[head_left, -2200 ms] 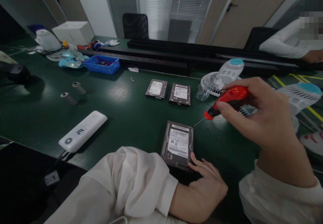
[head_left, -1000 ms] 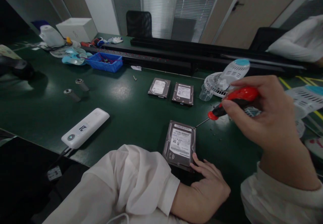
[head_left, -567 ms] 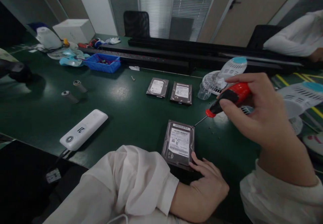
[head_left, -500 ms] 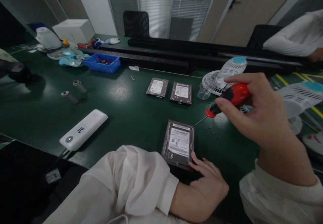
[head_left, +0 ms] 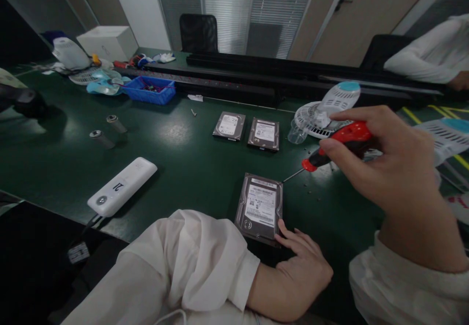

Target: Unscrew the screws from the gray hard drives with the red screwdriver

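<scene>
A hard drive (head_left: 259,207) with a white label lies label up on the green table in front of me. My left hand (head_left: 302,269) holds its lower right edge, fingertips against the side and corner; I cannot see the thumb. Wrapped in the fingers of my right hand (head_left: 392,154) is a red and black screwdriver (head_left: 322,155). It slants down to the left, and its tip meets the drive's upper right corner. Whether the tip sits in a screw is too small to tell. Several tiny dark screws (head_left: 309,192) lie to the right of the drive.
Two more hard drives (head_left: 229,125) (head_left: 264,134) lie farther back. Beside them are a clear cup (head_left: 296,133) and a white fan (head_left: 339,97). On the left are a white power bank (head_left: 122,186), two metal cylinders (head_left: 101,139), and a blue bin (head_left: 150,90). A person's sleeve (head_left: 421,61) shows far right.
My right hand and the screwdriver handle have shifted slightly right, and the handle has turned. The tip stays at the drive's corner. The left hand holds its place.
</scene>
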